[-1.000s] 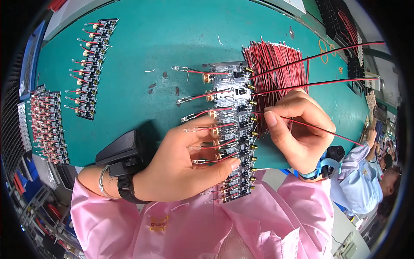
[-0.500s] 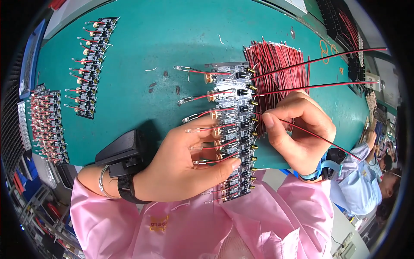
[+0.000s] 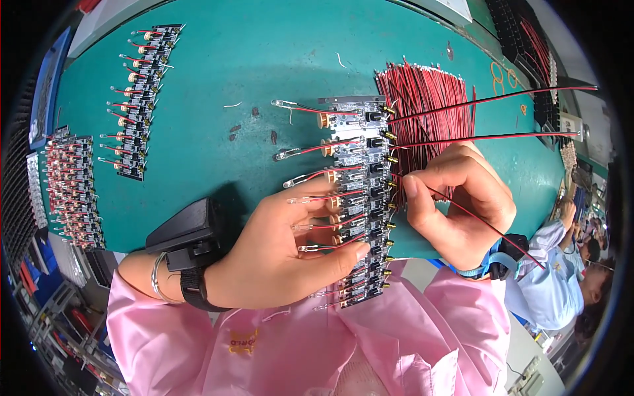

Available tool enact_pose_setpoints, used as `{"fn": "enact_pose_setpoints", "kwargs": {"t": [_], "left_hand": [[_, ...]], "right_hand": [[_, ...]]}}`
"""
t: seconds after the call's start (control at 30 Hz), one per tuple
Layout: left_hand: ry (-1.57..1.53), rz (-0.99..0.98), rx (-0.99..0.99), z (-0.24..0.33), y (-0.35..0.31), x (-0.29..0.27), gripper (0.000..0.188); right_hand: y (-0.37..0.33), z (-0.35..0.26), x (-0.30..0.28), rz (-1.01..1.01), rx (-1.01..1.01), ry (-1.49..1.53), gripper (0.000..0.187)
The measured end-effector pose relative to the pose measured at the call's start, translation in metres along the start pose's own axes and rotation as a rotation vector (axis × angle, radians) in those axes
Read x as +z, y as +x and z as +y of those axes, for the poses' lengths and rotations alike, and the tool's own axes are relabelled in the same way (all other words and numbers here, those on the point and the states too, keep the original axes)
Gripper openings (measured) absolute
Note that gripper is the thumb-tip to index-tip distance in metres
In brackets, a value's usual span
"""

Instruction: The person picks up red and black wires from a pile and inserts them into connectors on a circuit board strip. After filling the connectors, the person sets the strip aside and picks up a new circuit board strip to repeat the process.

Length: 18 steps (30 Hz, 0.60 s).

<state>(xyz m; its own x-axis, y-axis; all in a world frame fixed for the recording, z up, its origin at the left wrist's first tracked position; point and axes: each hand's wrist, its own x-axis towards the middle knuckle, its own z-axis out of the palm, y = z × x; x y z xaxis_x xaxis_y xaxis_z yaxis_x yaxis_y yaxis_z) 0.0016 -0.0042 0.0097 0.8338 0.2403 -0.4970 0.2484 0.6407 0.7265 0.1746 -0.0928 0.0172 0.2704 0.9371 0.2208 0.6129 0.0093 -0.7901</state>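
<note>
Circuit-board strip (image 3: 376,198) pinched in left hand (image 3: 281,254); right hand (image 3: 482,198), just beside, pinching 1 red-black wire (image 3: 492,229).

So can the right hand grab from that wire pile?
Probably yes: the right hand is close to the red-and-black wire pile, only thin wires crossing it, though that hand pinches one wire.

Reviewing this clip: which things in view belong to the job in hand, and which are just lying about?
In the job:
board strip, in the left hand
wire, pinched in the right hand
wire pile, probably
other strips at left, probably

Apparently just lying about:
rubber bands
white scraps
</note>
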Motion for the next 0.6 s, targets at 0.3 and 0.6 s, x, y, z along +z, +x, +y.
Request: {"fn": "enact_pose_setpoints", "kwargs": {"t": [0.3,0.6], "left_hand": [[-0.001,-0.007,0.047,-0.0016,0.0003,-0.0006,0.038],[-0.011,-0.012,0.002,0.0001,-0.0004,-0.0009,0.038]], "right_hand": [[0.0003,0.0019,0.0007,0.026,-0.029,0.007,0.013],[0.0010,0.0003,-0.0001,0.013,-0.032,0.028,0.013]]}}
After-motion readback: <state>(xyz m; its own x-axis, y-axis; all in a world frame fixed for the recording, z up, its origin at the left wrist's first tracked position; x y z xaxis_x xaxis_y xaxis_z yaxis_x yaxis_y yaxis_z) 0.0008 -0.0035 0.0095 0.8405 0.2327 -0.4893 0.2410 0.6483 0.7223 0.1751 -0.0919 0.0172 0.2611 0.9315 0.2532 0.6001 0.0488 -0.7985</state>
